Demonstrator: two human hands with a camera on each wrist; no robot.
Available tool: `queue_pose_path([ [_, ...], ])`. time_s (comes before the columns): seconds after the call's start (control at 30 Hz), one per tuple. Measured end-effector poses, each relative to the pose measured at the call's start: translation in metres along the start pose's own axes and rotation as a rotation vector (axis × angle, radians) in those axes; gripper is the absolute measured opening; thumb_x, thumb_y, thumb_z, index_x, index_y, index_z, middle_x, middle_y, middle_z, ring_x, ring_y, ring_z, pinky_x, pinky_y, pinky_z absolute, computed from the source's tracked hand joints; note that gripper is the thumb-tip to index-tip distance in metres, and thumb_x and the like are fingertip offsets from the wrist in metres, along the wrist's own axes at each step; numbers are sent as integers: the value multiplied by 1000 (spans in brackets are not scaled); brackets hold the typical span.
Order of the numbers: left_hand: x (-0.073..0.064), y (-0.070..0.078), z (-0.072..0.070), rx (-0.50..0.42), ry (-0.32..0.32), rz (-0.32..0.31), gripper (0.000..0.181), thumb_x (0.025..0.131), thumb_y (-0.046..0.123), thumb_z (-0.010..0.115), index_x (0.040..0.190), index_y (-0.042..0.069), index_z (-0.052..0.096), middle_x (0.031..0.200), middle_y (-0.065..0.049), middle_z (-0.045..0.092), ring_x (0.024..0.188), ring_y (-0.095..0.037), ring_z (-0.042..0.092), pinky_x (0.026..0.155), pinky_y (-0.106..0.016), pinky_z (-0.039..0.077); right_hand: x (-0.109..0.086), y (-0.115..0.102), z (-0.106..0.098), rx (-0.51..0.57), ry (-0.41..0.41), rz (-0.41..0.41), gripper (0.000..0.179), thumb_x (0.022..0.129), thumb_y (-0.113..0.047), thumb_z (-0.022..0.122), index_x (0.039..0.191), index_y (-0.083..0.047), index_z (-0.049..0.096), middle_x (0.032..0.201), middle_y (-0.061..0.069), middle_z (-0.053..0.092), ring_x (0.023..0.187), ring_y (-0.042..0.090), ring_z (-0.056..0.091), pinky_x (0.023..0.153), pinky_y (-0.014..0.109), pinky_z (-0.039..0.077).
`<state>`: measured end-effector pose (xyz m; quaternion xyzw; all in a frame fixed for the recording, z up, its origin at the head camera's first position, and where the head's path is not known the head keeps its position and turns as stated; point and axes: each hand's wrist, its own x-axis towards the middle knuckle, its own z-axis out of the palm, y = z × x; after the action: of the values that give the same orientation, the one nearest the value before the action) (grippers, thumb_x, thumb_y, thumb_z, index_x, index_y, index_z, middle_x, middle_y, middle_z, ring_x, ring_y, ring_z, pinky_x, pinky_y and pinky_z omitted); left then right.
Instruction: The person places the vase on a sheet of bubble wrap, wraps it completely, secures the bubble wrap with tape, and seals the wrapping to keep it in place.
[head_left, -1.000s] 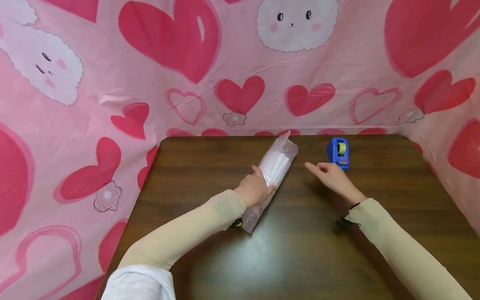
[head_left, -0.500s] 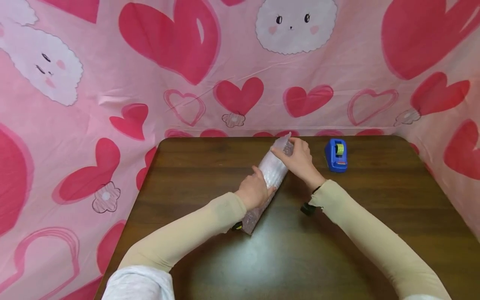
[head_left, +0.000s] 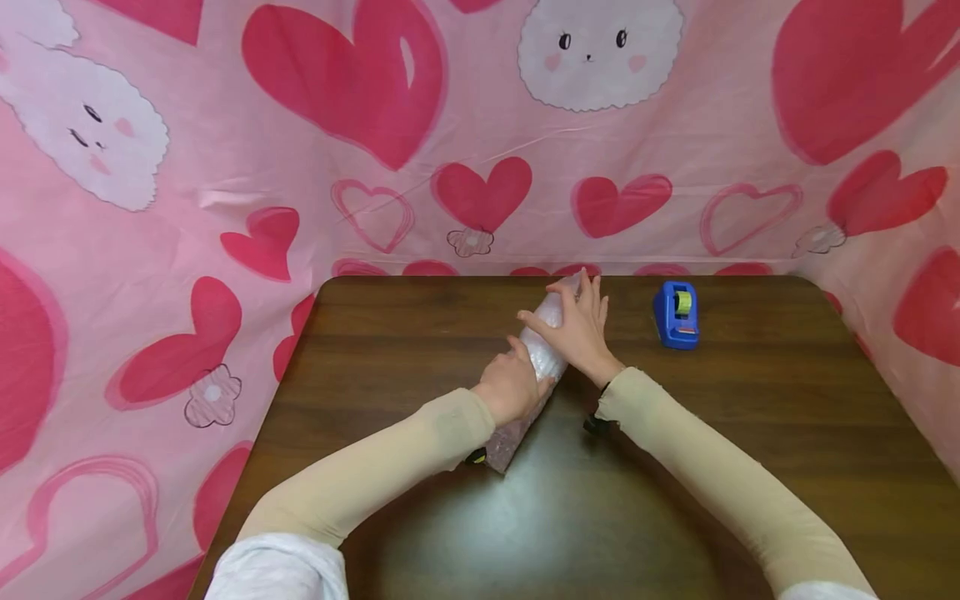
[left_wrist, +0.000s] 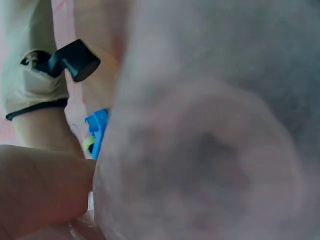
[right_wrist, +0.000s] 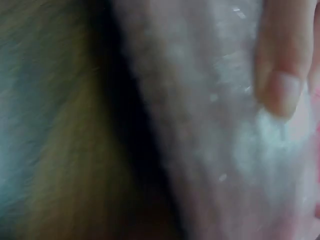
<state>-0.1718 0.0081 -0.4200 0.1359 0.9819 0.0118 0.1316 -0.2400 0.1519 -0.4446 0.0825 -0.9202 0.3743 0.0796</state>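
A bundle in bubble wrap (head_left: 544, 357), long and whitish, lies aslant on the table, its far end near the back edge. My left hand (head_left: 512, 382) grips it around the lower middle. Over the upper part, my right hand (head_left: 576, 327) rests with fingers spread and thumb reaching across the wrap. The right wrist view shows one fingertip (right_wrist: 284, 95) on the clear plastic. The bundle's rounded end, blurred, fills most of the left wrist view. What is inside the wrap is hidden.
A blue tape dispenser (head_left: 677, 321) with a yellowish roll stands right of the bundle, towards the back. The dark wooden table (head_left: 420, 312) has a pink heart-patterned cloth (head_left: 300, 150) behind it and along its sides. A small black camera (left_wrist: 77, 60) is on the right wrist.
My right hand came left from beside the tape dispenser to the bundle's far end, then slid slightly nearer along it with its fingers spreading. My left hand has stayed on the bundle.
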Motion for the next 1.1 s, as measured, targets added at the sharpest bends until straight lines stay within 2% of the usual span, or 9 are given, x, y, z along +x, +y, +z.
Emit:
queue_pose_path([
  [0.13, 0, -2, 0, -17, 10, 6, 94, 105, 57, 49, 154, -18, 22, 125, -22, 70, 109, -28, 71, 83, -36, 60, -7, 12, -2, 78, -28, -46, 73, 89, -56, 75, 144, -16, 51, 173, 18, -6, 157, 46, -11, 119, 72, -4],
  [0.3, -2, -4, -1, -22, 14, 21, 93, 105, 56, 49, 154, -19, 21, 125, -22, 70, 109, -28, 71, 83, -37, 61, -13, 27, -3, 154, -82, -51, 70, 91, -42, 79, 149, -19, 48, 173, 17, -11, 157, 48, -4, 117, 76, 9],
  [0.4, -2, -5, -1, -36, 19, 16, 96, 104, 57, 50, 155, -18, 19, 125, -22, 70, 108, -29, 72, 81, -37, 61, -15, 36, -2, 152, -102, -56, 69, 92, -36, 79, 151, -20, 47, 173, 17, -11, 156, 49, 1, 117, 75, 13],
  [0.6, -2, -7, 1, -51, 37, -5, 99, 102, 60, 53, 157, -16, 18, 120, -21, 72, 98, -29, 74, 75, -38, 61, -20, 48, -4, 201, -160, -63, 74, 94, -32, 77, 157, -20, 40, 172, 21, -9, 157, 46, -1, 117, 75, 15],
  [0.8, 0, -10, 1, -61, 13, 0, 97, 104, 59, 50, 157, -15, 18, 122, -21, 71, 97, -28, 75, 76, -38, 61, -24, 53, -9, 268, -174, -86, 80, 94, -29, 78, 161, -22, 33, 172, 19, -3, 159, 39, 2, 118, 73, 16],
  [0.97, 1, -12, -1, -89, -7, -6, 97, 104, 59, 49, 158, -15, 16, 122, -21, 71, 97, -29, 75, 77, -39, 61, -26, 59, -18, 247, -192, -94, 81, 92, -26, 80, 160, -19, 35, 173, 17, 1, 158, 39, 5, 119, 72, 18],
  [1.1, 2, -13, -1, -89, -15, -9, 96, 105, 59, 47, 158, -14, 16, 125, -21, 70, 99, -29, 75, 79, -39, 61, -28, 60, -27, 217, -249, -82, 79, 92, -28, 79, 158, -16, 36, 173, 18, 0, 157, 43, 7, 119, 72, 17],
])
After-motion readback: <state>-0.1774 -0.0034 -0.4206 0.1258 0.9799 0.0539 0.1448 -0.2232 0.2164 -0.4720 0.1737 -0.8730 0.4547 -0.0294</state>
